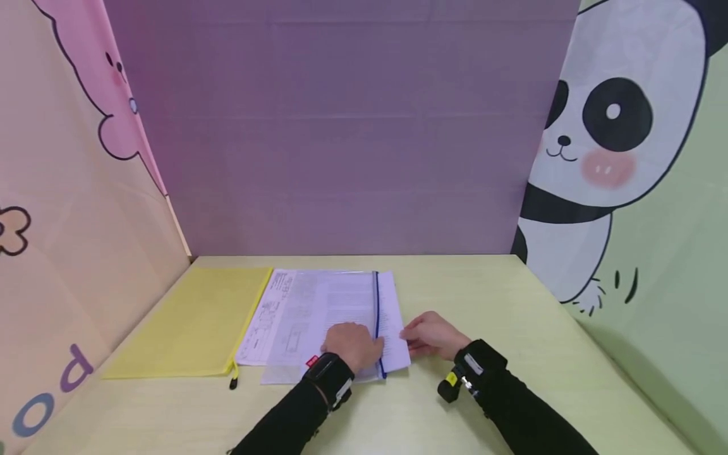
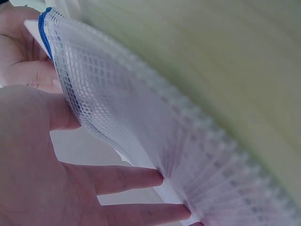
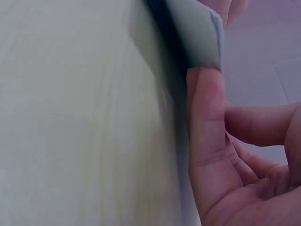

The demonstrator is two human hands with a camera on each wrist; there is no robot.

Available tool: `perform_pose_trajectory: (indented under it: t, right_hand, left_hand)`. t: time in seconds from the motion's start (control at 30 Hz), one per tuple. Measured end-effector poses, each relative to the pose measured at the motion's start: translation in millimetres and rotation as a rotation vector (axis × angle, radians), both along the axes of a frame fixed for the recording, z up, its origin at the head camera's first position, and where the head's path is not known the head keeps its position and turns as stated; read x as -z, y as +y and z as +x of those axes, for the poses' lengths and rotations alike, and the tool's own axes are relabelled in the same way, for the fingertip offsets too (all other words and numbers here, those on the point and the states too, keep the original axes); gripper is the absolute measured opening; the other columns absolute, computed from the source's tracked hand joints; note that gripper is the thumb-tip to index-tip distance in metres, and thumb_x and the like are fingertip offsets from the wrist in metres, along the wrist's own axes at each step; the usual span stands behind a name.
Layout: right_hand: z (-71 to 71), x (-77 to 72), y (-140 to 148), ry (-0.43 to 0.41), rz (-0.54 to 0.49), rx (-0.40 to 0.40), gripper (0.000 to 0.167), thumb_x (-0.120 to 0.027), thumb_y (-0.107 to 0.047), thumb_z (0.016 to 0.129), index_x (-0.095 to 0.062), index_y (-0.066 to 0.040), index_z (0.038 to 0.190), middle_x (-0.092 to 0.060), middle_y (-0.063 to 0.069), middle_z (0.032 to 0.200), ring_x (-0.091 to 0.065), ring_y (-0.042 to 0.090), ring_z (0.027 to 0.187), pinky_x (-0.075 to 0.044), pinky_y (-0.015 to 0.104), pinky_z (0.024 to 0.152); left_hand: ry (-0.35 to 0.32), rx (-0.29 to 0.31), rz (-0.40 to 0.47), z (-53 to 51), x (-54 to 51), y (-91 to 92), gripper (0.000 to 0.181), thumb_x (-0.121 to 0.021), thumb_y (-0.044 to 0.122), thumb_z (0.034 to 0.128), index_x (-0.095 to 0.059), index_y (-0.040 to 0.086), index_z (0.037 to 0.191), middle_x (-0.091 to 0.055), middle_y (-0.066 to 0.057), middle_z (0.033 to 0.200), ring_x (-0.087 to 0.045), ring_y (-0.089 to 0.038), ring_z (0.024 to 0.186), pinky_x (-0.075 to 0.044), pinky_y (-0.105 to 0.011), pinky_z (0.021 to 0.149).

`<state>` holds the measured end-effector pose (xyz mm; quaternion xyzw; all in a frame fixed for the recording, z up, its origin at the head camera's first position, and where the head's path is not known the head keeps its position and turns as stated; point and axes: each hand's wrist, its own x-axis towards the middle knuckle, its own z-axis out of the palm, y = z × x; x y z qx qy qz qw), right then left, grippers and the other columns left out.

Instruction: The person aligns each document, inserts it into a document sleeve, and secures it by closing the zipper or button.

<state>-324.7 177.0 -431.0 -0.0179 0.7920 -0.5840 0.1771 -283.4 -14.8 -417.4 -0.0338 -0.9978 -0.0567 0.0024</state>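
A mesh-textured, translucent rectangular plastic pouch [image 1: 318,309]; at its right edge, smooth white paper sheets [image 1: 392,316]; left of it, a matt yellow rectangular bag [image 1: 188,325]; beneath it, a smooth pale wood-grained tabletop [image 1: 472,284].

A creased purple sheet [image 1: 352,133] stands at the far edge of the pale tabletop [image 1: 472,291]. The peach left wall [image 1: 85,215] shows a pink cartoon figure [image 1: 85,69]; the light-green right wall [image 1: 682,272], a large panda [image 1: 620,164].

The mesh pouch [image 1: 298,316] is translucent white with a fine grid and blue zip [image 1: 376,303], the papers [image 1: 390,309] white with dark print, the folder [image 1: 188,322] plain yellow, the counter [image 1: 472,291] pale wood-grained, the backdrop [image 1: 358,126] purple.
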Motion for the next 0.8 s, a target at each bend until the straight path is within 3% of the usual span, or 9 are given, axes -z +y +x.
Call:
perform_pose_trajectory:
  t: [0.33,0.57,0.8]
  right_hand:
    - [2.7,2.5,-4,0.0,0.037,0.037,0.024,-0.067,0.002,0.093,-0.062,0.014,0.113,-0.072,0.015,0.089,-0.069,0.018,0.069,-0.061,0.032,0.065]
    - [0.7,3.2,-10,0.0,0.011,0.035,0.025,-0.067,0.001,0.093,-0.063,0.014,0.114,-0.071,0.017,0.091,-0.068,0.019,0.07,-0.06,0.031,0.065]
    - [0.6,-0.4,-19,-0.012,-0.023,0.002,0.022,-0.066,0.003,0.093,-0.063,0.014,0.112,-0.071,0.017,0.09,-0.067,0.018,0.068,-0.06,0.03,0.064]
  left_hand:
    - [-0.001,0.035,0.042,1.9,-2.1,-5.8,0.056,-0.051,0.055,0.0981,-0.067,0.007,0.073,-0.057,-0.007,0.068,-0.055,-0.023,0.062,-0.052,-0.04,0.058]
    - [-0.013,0.041,0.05,4.6,-8.7,-5.9,0.055,-0.051,0.053,0.0993,-0.068,0.006,0.075,-0.057,-0.008,0.068,-0.055,-0.023,0.062,-0.052,-0.039,0.059]
    - [-0.001,0.029,0.057,3.3,-8.0,-4.6,0.054,-0.051,0.052,0.0996,-0.071,0.005,0.081,-0.061,-0.01,0.072,-0.057,-0.024,0.064,-0.053,-0.041,0.06]
